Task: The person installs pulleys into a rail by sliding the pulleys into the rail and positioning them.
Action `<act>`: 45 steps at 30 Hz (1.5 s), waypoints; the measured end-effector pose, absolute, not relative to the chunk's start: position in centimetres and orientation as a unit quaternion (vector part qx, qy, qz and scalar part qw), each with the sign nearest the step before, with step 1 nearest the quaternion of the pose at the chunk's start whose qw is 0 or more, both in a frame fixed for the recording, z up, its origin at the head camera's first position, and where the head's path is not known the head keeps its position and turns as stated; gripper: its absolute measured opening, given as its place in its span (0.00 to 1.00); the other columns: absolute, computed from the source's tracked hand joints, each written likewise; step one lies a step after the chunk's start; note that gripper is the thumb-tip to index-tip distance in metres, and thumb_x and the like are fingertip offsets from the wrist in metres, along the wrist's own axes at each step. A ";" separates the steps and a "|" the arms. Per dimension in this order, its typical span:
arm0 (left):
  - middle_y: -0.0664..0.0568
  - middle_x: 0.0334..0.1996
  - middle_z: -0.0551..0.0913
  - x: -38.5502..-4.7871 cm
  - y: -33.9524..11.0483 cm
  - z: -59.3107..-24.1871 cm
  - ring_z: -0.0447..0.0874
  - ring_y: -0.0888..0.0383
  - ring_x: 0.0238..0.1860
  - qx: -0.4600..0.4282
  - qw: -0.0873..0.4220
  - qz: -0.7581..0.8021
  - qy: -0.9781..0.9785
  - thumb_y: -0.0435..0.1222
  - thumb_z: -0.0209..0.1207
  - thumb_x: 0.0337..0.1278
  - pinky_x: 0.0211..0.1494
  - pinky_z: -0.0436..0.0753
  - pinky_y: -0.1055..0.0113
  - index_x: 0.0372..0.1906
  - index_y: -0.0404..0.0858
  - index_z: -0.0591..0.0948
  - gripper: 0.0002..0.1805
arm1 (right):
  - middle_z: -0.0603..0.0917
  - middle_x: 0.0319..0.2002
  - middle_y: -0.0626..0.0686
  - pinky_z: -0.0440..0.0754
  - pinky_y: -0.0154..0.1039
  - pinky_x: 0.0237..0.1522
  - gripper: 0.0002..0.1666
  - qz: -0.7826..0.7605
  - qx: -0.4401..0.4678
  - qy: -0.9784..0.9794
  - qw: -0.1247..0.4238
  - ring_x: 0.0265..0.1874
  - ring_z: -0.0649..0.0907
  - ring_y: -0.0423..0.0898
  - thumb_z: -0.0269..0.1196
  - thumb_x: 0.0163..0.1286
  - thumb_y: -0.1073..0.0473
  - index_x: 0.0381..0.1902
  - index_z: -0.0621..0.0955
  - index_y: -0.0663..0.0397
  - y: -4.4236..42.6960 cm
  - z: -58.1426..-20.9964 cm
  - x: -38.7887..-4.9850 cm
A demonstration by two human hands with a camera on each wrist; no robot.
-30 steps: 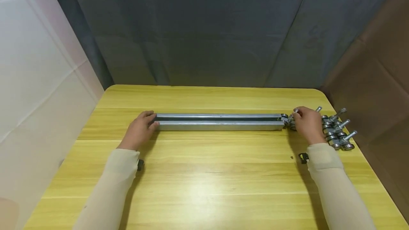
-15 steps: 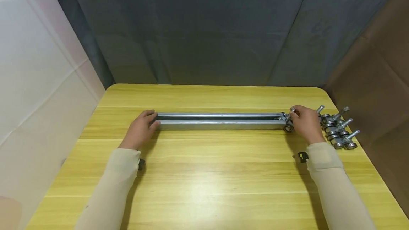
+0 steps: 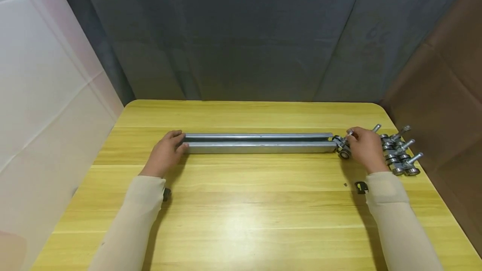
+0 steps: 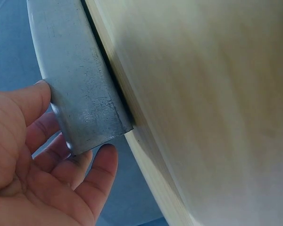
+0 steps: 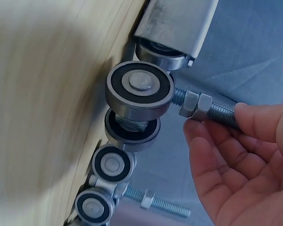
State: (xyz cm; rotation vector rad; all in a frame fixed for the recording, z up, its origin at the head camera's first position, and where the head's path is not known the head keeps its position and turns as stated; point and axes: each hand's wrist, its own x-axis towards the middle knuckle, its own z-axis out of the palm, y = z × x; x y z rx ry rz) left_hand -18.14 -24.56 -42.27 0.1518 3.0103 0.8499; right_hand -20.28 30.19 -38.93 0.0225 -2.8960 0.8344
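Observation:
A grey metal channel rail (image 3: 260, 147) lies across the table, its slotted side up. At its left end my left hand (image 3: 164, 154) holds it, thumb on the near lip and fingers about the end, as the left wrist view (image 4: 80, 84) of the rail also shows. By the other end, my right hand (image 3: 366, 147) pinches the threaded bolt (image 5: 220, 114) of a roller trolley (image 5: 139, 89). This trolley sits skewed at the rail mouth. One of its wheels (image 5: 160, 55) is right at the opening, partly covered by the rail; how far in it reaches cannot be told.
Several more roller trolleys (image 3: 401, 158) stand grouped at the table's right edge, bolts pointing up. A tiny dark bit (image 3: 345, 185) lies on the wooden table (image 3: 241, 204). Dark cloth (image 3: 233, 37) hangs behind, with brown cloth at right and white at left.
The right hand moved the trolley left against the rail's end, then back slightly to the right, where it now sits more askew. The left hand and rail have stayed put.

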 end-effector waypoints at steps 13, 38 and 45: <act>0.34 0.71 0.62 -18.3 -24.6 -42.2 0.61 0.33 0.69 0.047 -0.004 0.276 0.960 0.38 0.53 0.74 0.69 0.62 0.39 0.70 0.25 0.66 0.28 | 0.82 0.45 0.71 0.71 0.44 0.23 0.17 0.242 0.029 -0.968 0.056 0.21 0.74 0.50 0.51 0.78 0.64 0.57 0.79 0.70 31.8 -38.7 -20.0; 0.31 0.70 0.61 -18.2 -24.3 -41.8 0.60 0.31 0.69 0.058 0.008 0.276 0.959 0.37 0.53 0.75 0.69 0.61 0.39 0.70 0.24 0.65 0.28 | 0.81 0.51 0.70 0.73 0.46 0.28 0.18 0.271 0.039 -0.961 0.039 0.31 0.78 0.55 0.50 0.79 0.64 0.60 0.77 0.67 29.4 -38.6 -21.3; 0.31 0.70 0.61 -18.2 -24.4 -41.7 0.60 0.31 0.69 0.056 0.006 0.276 0.960 0.37 0.52 0.75 0.69 0.61 0.38 0.70 0.23 0.65 0.28 | 0.79 0.54 0.69 0.74 0.47 0.30 0.21 0.272 0.043 -0.961 -0.005 0.32 0.78 0.55 0.48 0.81 0.62 0.64 0.74 0.67 28.4 -38.5 -22.2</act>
